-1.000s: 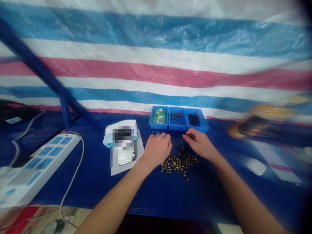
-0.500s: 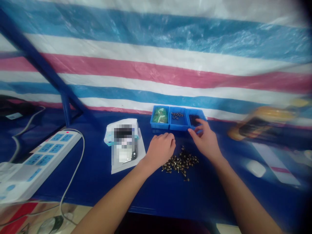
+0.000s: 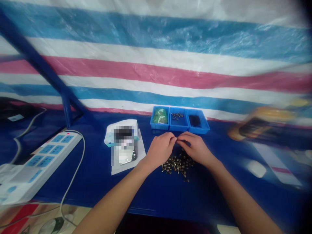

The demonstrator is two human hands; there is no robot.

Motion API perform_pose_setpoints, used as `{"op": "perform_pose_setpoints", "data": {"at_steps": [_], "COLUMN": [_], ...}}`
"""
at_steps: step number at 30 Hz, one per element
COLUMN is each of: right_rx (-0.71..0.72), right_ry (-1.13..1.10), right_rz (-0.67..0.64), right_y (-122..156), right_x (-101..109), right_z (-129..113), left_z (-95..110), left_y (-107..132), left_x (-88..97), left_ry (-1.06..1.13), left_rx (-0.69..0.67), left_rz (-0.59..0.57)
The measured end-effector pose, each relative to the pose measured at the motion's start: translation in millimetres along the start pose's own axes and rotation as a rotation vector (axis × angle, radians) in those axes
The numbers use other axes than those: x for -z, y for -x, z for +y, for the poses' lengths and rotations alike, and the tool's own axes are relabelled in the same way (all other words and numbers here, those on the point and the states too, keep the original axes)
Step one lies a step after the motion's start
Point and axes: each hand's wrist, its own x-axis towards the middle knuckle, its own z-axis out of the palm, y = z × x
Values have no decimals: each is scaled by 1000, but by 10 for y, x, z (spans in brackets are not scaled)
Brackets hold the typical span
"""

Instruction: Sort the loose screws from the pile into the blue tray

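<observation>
My left hand (image 3: 161,148) and my right hand (image 3: 193,148) meet fingertip to fingertip above the table. Both are pinched closed; whatever lies between the fingertips is too small and hidden to name. Under and just in front of them spreads a pile of small brass-coloured screw-like pieces (image 3: 176,165), partly covered by my right hand. Behind the hands stand three joined blue bins. The left bin (image 3: 159,126) holds a green bag, the middle bin (image 3: 179,125) some small metal screws, and the right bin (image 3: 206,129) a heap of tiny black parts (image 3: 195,121).
Left of my hands lie a white-and-blue packet (image 3: 109,136) and a white sheet (image 3: 141,156), partly pixelated. A white power strip (image 3: 46,156) with a cable sits far left. To the right are a blurred yellow bottle (image 3: 265,120) and a white rounded object (image 3: 256,168).
My right hand has come from the right bin leftward and toward me, and its fingertips now meet those of my left hand. My left hand has hardly moved.
</observation>
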Motion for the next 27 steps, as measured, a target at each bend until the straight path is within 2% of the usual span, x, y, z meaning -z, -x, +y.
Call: {"op": "perform_pose_setpoints", "data": {"at_steps": [5, 10, 12, 17, 19, 21, 25, 27], "right_rx": [-145, -397, -466, -643, -689, -620, -276, -195], "right_ry": [-177, -811, -947, -912, -840, -639, -54, 84], "right_rz": [-8, 152, 221, 477, 496, 384, -75, -212], "right_y": [-17, -51, -67, -85, -74, -49, 31, 67], "right_x": [24, 109, 142, 95, 72, 85, 171, 190], "right_z": [-40, -28, 5, 156, 200, 219, 228, 252], "left_z": [21, 6, -9, -62, -94, -126, -157, -151], "left_y": [-11, -24, -32, -34, -28, -22, -12, -9], "left_x": [22, 65, 81, 96, 90, 77, 55, 54], "left_ry": [172, 335, 351, 172, 65, -21, -134, -146], "left_rx": [78, 156, 163, 178, 175, 175, 193, 196], "left_rz": [-25, 50, 69, 80, 83, 80, 54, 38]}}
